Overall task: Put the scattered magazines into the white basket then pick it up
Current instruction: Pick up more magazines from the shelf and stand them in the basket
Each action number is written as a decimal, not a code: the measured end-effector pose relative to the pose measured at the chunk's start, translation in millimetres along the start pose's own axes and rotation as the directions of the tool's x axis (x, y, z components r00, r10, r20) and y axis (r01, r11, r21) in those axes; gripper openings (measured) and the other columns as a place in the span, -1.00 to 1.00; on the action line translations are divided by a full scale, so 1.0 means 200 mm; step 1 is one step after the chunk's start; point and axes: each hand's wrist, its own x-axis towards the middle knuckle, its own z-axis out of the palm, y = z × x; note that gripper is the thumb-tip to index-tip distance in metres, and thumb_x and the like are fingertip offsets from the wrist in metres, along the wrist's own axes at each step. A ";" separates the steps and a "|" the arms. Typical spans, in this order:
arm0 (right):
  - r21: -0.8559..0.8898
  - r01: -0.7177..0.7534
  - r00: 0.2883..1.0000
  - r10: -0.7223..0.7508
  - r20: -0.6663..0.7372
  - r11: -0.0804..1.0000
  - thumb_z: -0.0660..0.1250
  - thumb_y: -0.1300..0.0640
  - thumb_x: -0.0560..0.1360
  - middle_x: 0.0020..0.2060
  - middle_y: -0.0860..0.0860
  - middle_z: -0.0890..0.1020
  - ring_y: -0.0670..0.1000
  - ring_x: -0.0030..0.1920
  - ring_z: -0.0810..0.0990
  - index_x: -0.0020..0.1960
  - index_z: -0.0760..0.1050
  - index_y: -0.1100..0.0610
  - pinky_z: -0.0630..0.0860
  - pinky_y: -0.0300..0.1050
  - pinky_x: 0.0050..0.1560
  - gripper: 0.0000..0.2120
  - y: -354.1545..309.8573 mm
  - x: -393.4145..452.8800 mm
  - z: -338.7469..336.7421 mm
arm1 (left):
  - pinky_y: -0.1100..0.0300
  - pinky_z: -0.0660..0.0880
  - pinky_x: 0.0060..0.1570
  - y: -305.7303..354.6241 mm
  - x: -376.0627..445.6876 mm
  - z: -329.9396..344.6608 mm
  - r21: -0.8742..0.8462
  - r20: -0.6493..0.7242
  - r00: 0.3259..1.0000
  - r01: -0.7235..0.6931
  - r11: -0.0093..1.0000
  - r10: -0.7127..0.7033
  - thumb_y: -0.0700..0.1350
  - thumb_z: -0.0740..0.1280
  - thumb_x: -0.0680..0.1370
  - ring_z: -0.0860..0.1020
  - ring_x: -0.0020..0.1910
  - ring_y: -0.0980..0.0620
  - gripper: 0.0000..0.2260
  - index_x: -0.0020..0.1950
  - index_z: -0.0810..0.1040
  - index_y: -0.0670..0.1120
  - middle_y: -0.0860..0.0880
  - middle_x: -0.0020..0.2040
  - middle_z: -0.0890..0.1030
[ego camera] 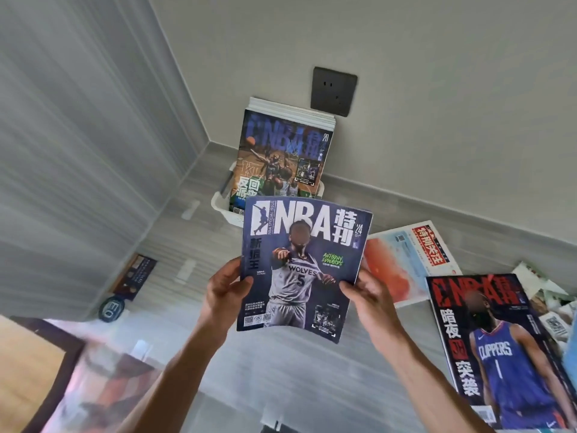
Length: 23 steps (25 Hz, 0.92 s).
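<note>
I hold a dark blue NBA magazine (299,264) up in front of me, cover facing me. My left hand (224,292) grips its left edge and my right hand (368,298) grips its right edge. Just beyond it, by the wall, stands the white basket (220,207), with several magazines (281,154) upright inside it; most of the basket is hidden behind the held magazine. On the floor to the right lie a red-and-black NBA magazine (499,348) and an orange-and-white magazine (402,260).
A dark wall socket (333,90) sits above the basket. Loose papers (549,298) lie at the far right. A dark booklet (135,276) and a round blue object (111,309) rest against the left wall. A wooden furniture edge (28,364) is at bottom left.
</note>
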 end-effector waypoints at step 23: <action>-0.052 0.116 0.960 -0.125 -0.250 0.992 0.35 0.42 0.48 -0.18 -0.09 0.70 -0.06 -0.17 0.63 0.02 0.65 0.03 0.56 -0.17 -0.04 -0.67 -0.51 0.99 0.47 | -0.19 0.60 0.04 0.53 1.19 -0.09 0.285 -0.191 0.971 -0.085 0.955 0.144 -0.48 0.29 0.49 0.61 -0.13 -0.12 -0.64 -0.21 0.64 -0.02 -0.21 -0.04 0.69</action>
